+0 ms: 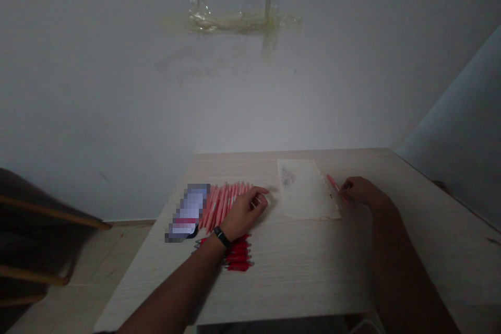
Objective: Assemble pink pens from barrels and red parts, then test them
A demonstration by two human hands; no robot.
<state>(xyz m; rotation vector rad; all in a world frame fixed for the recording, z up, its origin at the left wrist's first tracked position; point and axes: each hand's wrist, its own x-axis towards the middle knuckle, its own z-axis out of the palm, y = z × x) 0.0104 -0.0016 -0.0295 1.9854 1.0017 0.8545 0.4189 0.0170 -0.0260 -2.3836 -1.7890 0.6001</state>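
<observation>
"Grey wall (332, 73) at the back, pale worktop (297, 271) in front. Where's the one pink pen (332, 181) that's away from the others?"

"I see it by the right hand (357, 190), just past the right edge of the paper (305, 195). It's slanted, and the bent fingertips are right at its middle."

"Are they squeezing it?"

"I can't tell from back here."

"And the left hand (246, 211)?"

"Those fingers curl loosely, with a gap by the thumb. They're between the paper and the row of pink pens (217, 206). The wrist crosses above the red pens (238, 259)."
</observation>
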